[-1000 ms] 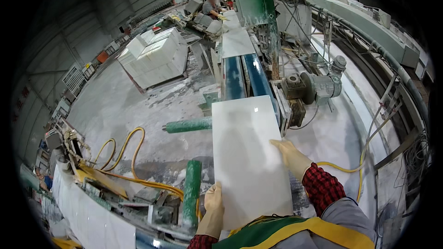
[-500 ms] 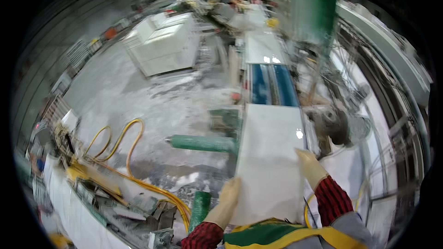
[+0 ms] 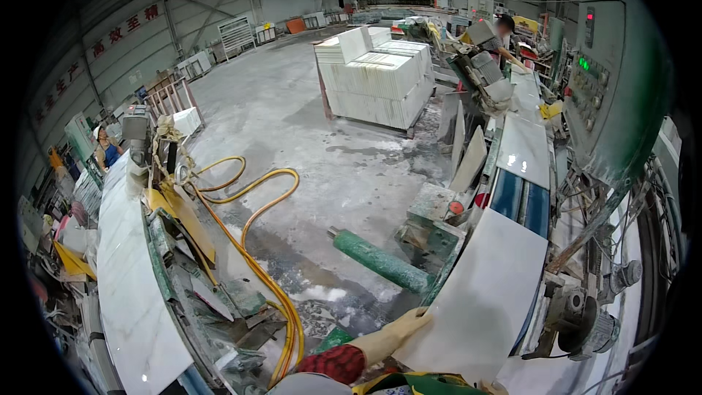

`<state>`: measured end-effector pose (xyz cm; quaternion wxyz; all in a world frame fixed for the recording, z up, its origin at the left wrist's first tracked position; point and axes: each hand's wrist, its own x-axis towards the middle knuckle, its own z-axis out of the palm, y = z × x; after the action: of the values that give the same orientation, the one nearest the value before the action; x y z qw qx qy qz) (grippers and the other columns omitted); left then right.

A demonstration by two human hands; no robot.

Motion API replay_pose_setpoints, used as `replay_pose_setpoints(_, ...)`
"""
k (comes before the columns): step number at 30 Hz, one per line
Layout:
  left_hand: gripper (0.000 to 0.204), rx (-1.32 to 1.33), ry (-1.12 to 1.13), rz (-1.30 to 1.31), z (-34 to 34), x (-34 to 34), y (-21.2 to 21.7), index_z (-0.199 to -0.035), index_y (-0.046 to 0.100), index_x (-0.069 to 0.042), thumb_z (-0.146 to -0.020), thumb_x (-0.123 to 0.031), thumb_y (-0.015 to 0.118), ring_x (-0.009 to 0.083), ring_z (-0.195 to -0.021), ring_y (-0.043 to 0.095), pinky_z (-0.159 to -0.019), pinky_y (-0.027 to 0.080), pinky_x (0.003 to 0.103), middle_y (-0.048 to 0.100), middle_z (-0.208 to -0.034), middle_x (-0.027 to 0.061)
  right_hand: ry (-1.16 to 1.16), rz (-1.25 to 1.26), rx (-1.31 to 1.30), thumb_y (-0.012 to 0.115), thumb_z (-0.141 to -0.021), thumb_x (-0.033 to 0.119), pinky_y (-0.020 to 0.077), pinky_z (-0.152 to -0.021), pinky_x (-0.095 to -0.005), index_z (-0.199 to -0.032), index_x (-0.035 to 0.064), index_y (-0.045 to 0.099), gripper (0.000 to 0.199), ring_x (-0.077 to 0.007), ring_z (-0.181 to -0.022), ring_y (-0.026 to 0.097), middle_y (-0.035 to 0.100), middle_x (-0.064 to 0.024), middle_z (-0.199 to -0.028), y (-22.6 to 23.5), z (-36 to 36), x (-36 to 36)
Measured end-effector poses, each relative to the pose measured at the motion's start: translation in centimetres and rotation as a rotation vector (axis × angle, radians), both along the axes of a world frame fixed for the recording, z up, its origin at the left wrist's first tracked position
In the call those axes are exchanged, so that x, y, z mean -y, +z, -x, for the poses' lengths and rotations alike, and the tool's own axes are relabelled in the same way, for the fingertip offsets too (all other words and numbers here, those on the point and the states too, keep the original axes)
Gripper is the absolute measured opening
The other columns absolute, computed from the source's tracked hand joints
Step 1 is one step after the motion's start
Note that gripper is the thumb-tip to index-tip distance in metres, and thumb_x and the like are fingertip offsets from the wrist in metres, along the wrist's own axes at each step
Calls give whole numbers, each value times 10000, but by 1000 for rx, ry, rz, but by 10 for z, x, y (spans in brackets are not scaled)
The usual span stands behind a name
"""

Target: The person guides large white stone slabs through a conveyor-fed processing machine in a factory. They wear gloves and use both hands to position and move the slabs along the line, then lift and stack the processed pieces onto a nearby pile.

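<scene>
A white stone slab (image 3: 475, 292) lies on the roller conveyor at the lower right, its surface smooth and slightly shiny. My left hand (image 3: 395, 333) reaches in from the lower edge, below a red-and-black sleeve, and its fingers close on the slab's left edge. Only a small patch at the bottom rim, beside the slab's near end, may be my right hand (image 3: 497, 388); its fingers are cut off. Just beyond the slab are blue rollers (image 3: 520, 201), followed by another white slab (image 3: 523, 150).
A green roller (image 3: 380, 260) juts out left of the conveyor. Yellow hoses (image 3: 289, 307) snake over the wet floor. Another slab line (image 3: 131, 271) runs along the left. Stacked slabs (image 3: 376, 84) stand ahead, a green control box (image 3: 618, 80) hangs right, and a co-worker (image 3: 504, 40) stands farther down.
The view has swung left, shifting the slab and conveyor rightward in the picture. My left hand stays at the slab's left edge; my right hand has almost left the picture.
</scene>
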<state>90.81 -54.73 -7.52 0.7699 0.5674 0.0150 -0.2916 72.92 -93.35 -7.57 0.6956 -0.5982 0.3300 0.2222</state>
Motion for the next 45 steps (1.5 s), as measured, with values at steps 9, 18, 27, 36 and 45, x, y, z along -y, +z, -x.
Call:
replay_pose_setpoints(9, 399, -265, -133, -214, 3, 6, -7, -1168, 709, -68, -1094, -460, 711, 129, -719, 610, -715, 574, 316, 711, -944, 27, -50, 226, 184, 737, -970, 191, 574, -857, -490, -1363, 25, 708, 428, -402, -1030, 717, 715, -215, -1103, -39, -76, 46)
replay_pose_setpoints(18, 359, -410, 124, -73, -12, 36, 28, -1313, 625, -13, -1155, -335, 622, 213, -913, 708, -855, 613, 385, 748, -1285, 144, -231, 162, 228, 771, -1033, 392, 595, -892, -422, -1314, 34, 700, 461, -247, -955, 732, 761, -156, -1212, -24, -65, 45)
replay_pose_setpoints(27, 564, -350, -71, -168, 4, 37, 40, -1310, 678, 53, -1199, -472, 506, 227, -940, 753, -880, 639, 408, 794, -1200, 165, -233, -82, 126, 570, -1117, 647, 634, -799, -420, -1280, -50, 733, 734, -292, -793, 753, 790, -211, -989, 30, -52, -40)
replay_pose_setpoints(36, 610, -209, -43, -261, -18, 46, 27, -1267, 688, 97, -1191, -485, 523, 232, -940, 779, -863, 665, 348, 800, -1212, 218, -271, -41, 88, 486, -1182, 546, 608, -666, -397, -1262, -91, 755, 696, -254, -652, 692, 790, -210, -923, 20, -91, -41)
replay_pose_setpoints(45, 555, -167, -7, -135, -108, 77, 15, -1247, 709, 106, -1177, -425, 564, 273, -1037, 789, -898, 666, 338, 794, -1239, 231, -386, 3, 123, 483, -1203, 445, 577, -584, -315, -1030, -34, 751, 575, -188, -589, 650, 778, -149, -843, 24, -191, -14)
